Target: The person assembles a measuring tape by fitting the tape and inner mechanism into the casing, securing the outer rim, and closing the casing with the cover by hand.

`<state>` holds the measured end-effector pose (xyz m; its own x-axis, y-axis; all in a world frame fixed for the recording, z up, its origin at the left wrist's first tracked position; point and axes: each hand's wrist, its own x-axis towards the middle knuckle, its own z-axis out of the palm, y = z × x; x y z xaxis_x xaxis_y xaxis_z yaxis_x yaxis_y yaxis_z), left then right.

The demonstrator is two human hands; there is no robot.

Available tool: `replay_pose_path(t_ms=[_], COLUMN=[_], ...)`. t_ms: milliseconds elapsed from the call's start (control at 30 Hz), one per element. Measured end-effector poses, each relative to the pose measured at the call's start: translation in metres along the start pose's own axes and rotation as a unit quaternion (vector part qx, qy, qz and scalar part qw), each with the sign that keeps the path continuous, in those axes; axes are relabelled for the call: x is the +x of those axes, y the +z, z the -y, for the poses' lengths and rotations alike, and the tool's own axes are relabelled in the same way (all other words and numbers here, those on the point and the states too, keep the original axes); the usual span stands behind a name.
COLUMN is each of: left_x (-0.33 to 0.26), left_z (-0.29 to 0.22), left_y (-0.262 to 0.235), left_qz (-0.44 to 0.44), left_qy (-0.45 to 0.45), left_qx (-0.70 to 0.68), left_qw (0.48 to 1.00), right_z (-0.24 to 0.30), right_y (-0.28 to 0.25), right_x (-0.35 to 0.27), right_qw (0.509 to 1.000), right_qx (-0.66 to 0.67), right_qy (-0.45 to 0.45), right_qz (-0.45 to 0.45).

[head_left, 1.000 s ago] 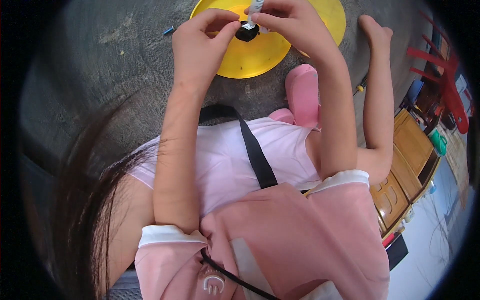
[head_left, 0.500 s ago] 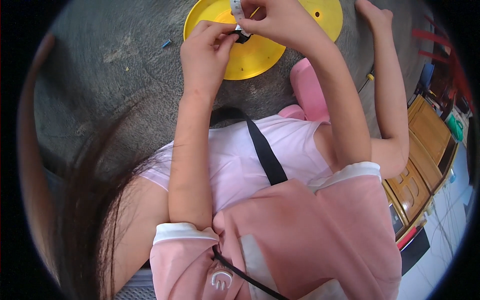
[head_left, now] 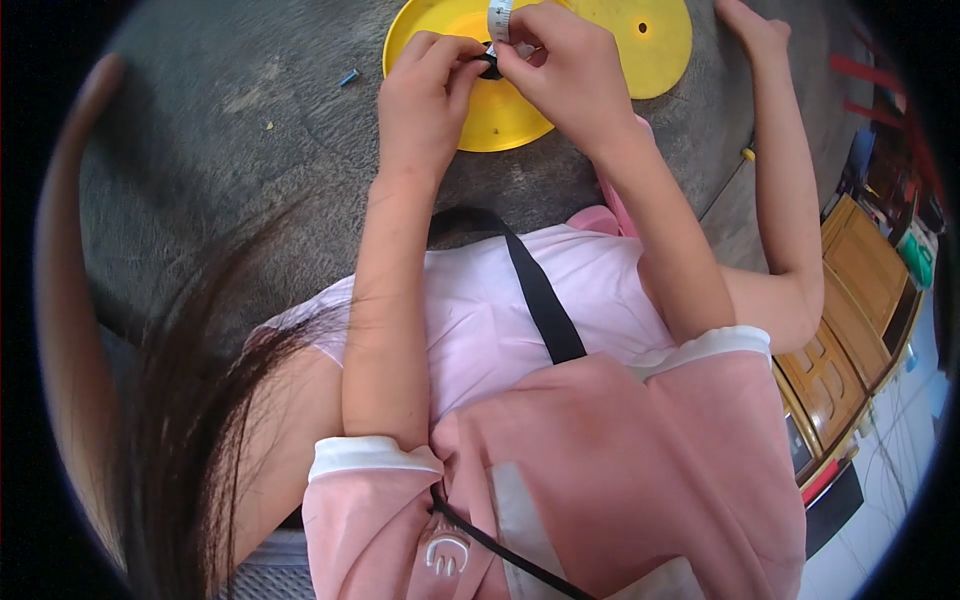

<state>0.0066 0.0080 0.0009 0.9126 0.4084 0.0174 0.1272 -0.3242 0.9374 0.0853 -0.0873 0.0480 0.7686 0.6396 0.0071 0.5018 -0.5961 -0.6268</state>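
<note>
Both hands meet over a round yellow disc (head_left: 497, 125). My left hand (head_left: 428, 105) is closed in a pinch on a small black piece (head_left: 490, 68), mostly hidden by the fingers. Beside it, my right hand (head_left: 570, 75) pinches a white measuring tape (head_left: 499, 18) with dark markings. The tape rises from between the fingertips toward the top edge. Its lower part reaches the black piece; whether the two are joined I cannot tell.
A second yellow disc (head_left: 650, 60) with a small hole lies at the right of the first. On the grey floor (head_left: 250, 170) lies a blue screw-like piece (head_left: 348, 77). A pink object (head_left: 595, 220) is partly behind my right forearm. Wooden furniture (head_left: 850, 290) stands at far right.
The view has shifted slightly. Both hands stay together at the black piece and tape, and my right hand now sits lower, its fingers bent closer round the tape.
</note>
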Motion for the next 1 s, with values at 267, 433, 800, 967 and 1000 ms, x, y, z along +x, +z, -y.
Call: replay_pose_path(t_ms=[267,433,800,967,1000], left_x=[-0.007,-0.010,-0.010,-0.010,-0.010], left_z=[-0.002,-0.002,0.007,0.005,0.005], left_y=[0.008,0.010,0.013,0.013,0.013], left_qz=[-0.015,-0.018,-0.035,-0.039,-0.040], left_qy=[-0.012,-0.027,-0.004,-0.007,-0.006], left_qx=[0.003,-0.005,0.006,0.010,0.013], left_qw=[1.000,0.999,0.999,0.999,0.999], right_z=[0.005,-0.001,0.005,0.006,0.006], right_y=[-0.002,-0.005,-0.003,-0.003,-0.002], right_x=[-0.010,-0.008,-0.001,0.000,0.000], right_qw=[0.994,0.997,0.988,0.982,0.984], right_qx=[-0.095,-0.065,-0.133,-0.164,-0.155], right_qy=[-0.056,0.011,-0.032,-0.064,-0.050], right_qz=[0.017,0.047,0.075,0.072,0.069])
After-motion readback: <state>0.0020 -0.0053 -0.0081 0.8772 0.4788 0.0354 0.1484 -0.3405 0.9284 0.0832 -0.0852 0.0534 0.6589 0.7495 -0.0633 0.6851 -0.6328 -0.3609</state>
